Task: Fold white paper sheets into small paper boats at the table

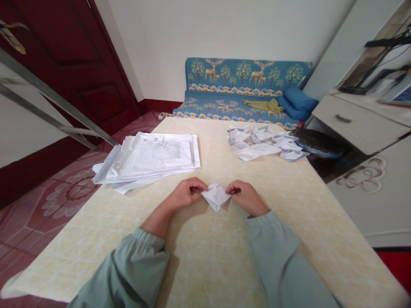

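Observation:
Between my two hands is a small piece of folded white paper (217,197), shaped like a diamond with crease lines across it. My left hand (185,193) pinches its left corner between thumb and forefinger. At the opposite corner, my right hand (247,197) grips the paper the same way. The lower point of the paper faces me, just over or on the tabletop; I cannot tell whether it touches. Farther back on the right lie several folded white paper shapes (257,150). A stack of white paper sheets (154,155) sits at the back left, its edges uneven.
A pale yellow patterned cloth covers the table (212,265). Beyond its far edge stands a blue sofa (224,100) with a deer print. To the right are a dark round stool (317,143) and a white cabinet (369,184). A metal frame (58,100) leans at the left.

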`<state>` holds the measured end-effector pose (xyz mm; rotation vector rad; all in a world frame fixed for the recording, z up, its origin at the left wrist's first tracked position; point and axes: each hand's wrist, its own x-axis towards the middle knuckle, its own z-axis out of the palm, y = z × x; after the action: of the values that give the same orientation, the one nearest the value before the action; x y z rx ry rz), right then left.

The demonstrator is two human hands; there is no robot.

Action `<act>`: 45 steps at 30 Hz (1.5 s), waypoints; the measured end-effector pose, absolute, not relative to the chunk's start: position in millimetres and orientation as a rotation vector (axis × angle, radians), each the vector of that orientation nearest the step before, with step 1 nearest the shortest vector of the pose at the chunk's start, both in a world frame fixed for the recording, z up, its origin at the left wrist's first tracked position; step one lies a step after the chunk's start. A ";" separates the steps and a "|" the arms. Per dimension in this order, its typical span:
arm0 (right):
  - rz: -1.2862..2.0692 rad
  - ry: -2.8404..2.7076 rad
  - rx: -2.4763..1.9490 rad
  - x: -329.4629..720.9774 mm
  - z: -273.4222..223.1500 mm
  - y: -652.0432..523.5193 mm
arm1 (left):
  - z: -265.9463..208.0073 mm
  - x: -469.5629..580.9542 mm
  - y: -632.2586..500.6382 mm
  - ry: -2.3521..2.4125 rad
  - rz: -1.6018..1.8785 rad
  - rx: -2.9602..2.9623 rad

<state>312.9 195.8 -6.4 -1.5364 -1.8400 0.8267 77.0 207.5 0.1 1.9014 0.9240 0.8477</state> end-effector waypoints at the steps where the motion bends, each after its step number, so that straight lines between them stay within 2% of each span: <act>1: 0.854 -1.819 -1.534 313.4 -6.0 196.2 | 0.7 78.3 206.4 0.950 0.870 1.907; 7: 0.988 -1.681 -1.462 314.0 -6.4 197.9 | 1.0 95.0 198.1 1.102 1.072 2.028; 14: 0.922 -1.619 -1.479 314.1 -11.7 198.7 | -9.8 104.2 196.0 0.985 0.862 2.179; 18: 0.814 -1.557 -1.556 311.4 -11.4 196.6 | -14.7 104.2 197.1 1.021 0.818 2.214; 24: 0.392 -1.931 -1.787 295.4 0.7 183.4 | -15.8 105.1 201.6 1.079 0.929 2.241; 26: 0.341 -1.973 -1.787 292.2 1.9 181.1 | -15.4 104.9 203.2 1.099 0.990 2.221; 30: 0.508 -1.848 -1.743 293.1 -4.1 184.2 | -18.6 104.6 205.2 1.148 1.022 2.044; 34: 0.800 -1.560 -1.495 297.1 -13.1 191.1 | -21.9 103.5 206.8 1.167 1.035 1.641; 38: 0.906 -1.397 -1.391 297.7 -15.5 193.2 | -16.9 99.9 207.1 1.122 1.084 1.324; 45: 1.082 -1.333 -1.312 291.4 -11.2 190.5 | -7.3 94.0 205.9 1.157 1.132 1.262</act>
<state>291.4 190.5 -11.2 -1.3121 -1.3326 1.0823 94.0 205.9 -7.3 1.2616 1.1572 1.1317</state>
